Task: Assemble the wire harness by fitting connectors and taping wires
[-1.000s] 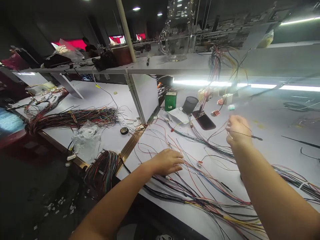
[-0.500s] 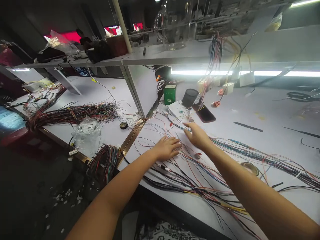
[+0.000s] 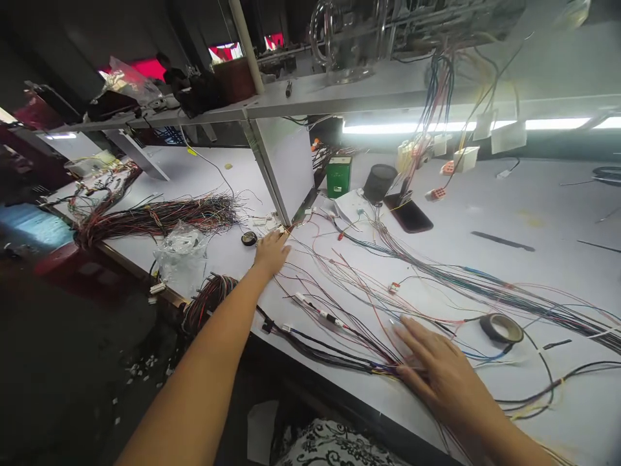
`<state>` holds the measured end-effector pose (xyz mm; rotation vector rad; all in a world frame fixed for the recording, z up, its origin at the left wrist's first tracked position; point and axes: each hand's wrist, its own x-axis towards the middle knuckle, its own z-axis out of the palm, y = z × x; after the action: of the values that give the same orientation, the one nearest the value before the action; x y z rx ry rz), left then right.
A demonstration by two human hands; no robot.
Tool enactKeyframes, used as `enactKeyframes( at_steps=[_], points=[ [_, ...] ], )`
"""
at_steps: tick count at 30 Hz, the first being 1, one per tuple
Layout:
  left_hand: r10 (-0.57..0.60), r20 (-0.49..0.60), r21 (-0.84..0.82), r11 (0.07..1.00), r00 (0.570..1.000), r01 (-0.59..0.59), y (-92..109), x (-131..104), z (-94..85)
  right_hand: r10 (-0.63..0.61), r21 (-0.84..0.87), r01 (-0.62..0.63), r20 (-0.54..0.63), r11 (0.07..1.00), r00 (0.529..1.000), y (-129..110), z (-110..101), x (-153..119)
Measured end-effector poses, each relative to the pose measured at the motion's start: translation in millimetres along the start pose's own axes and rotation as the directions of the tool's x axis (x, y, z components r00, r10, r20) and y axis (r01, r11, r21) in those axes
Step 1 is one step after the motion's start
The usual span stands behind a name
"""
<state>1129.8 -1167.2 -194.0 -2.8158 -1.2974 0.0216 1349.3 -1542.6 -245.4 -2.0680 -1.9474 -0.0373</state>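
Note:
My left hand (image 3: pixel 272 252) reaches out to the foot of the white partition, beside small pale connectors and thin wire ends. Its fingers are stretched out, and I see nothing held in them. On the near side of the table, my right hand (image 3: pixel 434 362) lies flat over a wire harness (image 3: pixel 339 355), fingers extended. The harness has black sleeved branches, and a white connector (image 3: pixel 330 317) sits on one strand. Thin red wires (image 3: pixel 359 278) fan out between my hands. Just beyond my right hand lies a roll of black tape (image 3: pixel 502 328).
A second wire bundle (image 3: pixel 485 285) runs across the table to the right. Behind it are a phone (image 3: pixel 410 215), a black cup (image 3: pixel 380 183) and a green box (image 3: pixel 338 177). Wires with connectors (image 3: pixel 436 193) hang from the shelf. Left are a plastic bag (image 3: pixel 182 255) and bundled wires (image 3: pixel 165 217).
My left hand has moved left and away from me, off the red wires to the partition's foot. My right hand has come back toward me, onto the near harness.

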Motion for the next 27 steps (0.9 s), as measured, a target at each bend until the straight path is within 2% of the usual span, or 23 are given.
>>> enactKeyframes(
  at_steps=[2,3,4,5,6,7,8,9,10,11,12,13,16,21,24,27],
  points=[
    [0.072,-0.058,-0.007,0.997,0.996,-0.072,9.0,-4.4,-11.2,0.055,0.001,-0.055,-0.07,0.999,0.996,19.4,-9.1,7.9],
    [0.176,-0.068,-0.015,0.984,0.982,-0.178,21.3,-9.5,-16.4,0.088,-0.02,-0.09,-0.094,0.996,0.992,29.8,-13.0,10.6],
    [0.32,-0.065,-0.026,0.946,0.945,-0.322,38.3,-17.3,-21.1,0.109,-0.049,-0.114,-0.097,0.992,0.989,39.3,-16.6,11.9],
    [0.483,-0.04,-0.045,0.874,0.875,-0.484,59.0,-27.7,-25.2,0.116,-0.074,-0.122,-0.076,0.99,0.99,47.0,-19.9,11.4],
    [0.632,-0.003,-0.076,0.773,0.775,-0.63,81.9,-40.8,-28.6,0.113,-0.089,-0.116,-0.037,0.989,0.993,51.9,-23.0,9.0],
    [0.747,0.024,-0.109,0.662,0.664,-0.741,105.7,-55.9,-31.0,0.102,-0.093,-0.101,0.008,0.991,0.995,53.7,-26.0,4.7],
    [0.818,0.032,-0.134,0.572,0.574,-0.809,129.0,-72.0,-32.3,0.09,-0.088,-0.086,0.047,0.992,0.995,52.5,-28.8,-1.4],
    [0.864,0.034,-0.149,0.502,0.503,-0.852,150.6,-88.0,-32.0,0.082,-0.077,-0.076,0.076,0.994,0.994,48.8,-31.2,-9.0],
    [0.892,0.03,-0.16,0.45,0.451,-0.879,169.7,-102.6,-30.2,0.079,-0.065,-0.073,0.095,0.995,0.992,43.4,-32.9,-17.8],
    [0.903,0.019,-0.165,0.426,0.429,-0.89,185.8,-115.0,-26.7,0.077,-0.05,-0.072,0.11,0.996,0.991,37.1,-33.8,-27.5],
    [0.907,0.017,-0.174,0.417,0.421,-0.892,198.8,-124.5,-22.0,0.074,-0.03,-0.07,0.124,0.997,0.99,30.8,-33.7,-37.6],
    [0.899,0.017,-0.185,0.434,0.438,-0.882,208.5,-131.1,-16.3,0.066,-0.007,-0.066,0.132,0.998,0.989,24.9,-32.4,-47.8],
    [0.854,0.047,-0.228,0.514,0.518,-0.827,222.2,-137.4,0.7,0.056,0.016,-0.058,0.111,0.998,0.992,10.3,-22.6,-76.1],
    [0.807,0.059,-0.268,0.58,0.588,-0.769,222.2,-138.3,10.5,0.108,-0.103,-0.11,-0.018,0.989,0.994,-15.0,0.5,-101.4],
    [0.794,0.046,-0.278,0.593,0.606,-0.756,222.2,-141.8,10.0,0.193,-0.117,-0.198,-0.052,0.973,0.98,-25.5,7.3,-103.6],
    [0.791,0.04,-0.28,0.595,0.61,-0.753,222.4,-143.7,11.0,0.277,-0.079,-0.283,-0.081,0.956,0.957,-19.4,5.1,-107.3]
  ],
)
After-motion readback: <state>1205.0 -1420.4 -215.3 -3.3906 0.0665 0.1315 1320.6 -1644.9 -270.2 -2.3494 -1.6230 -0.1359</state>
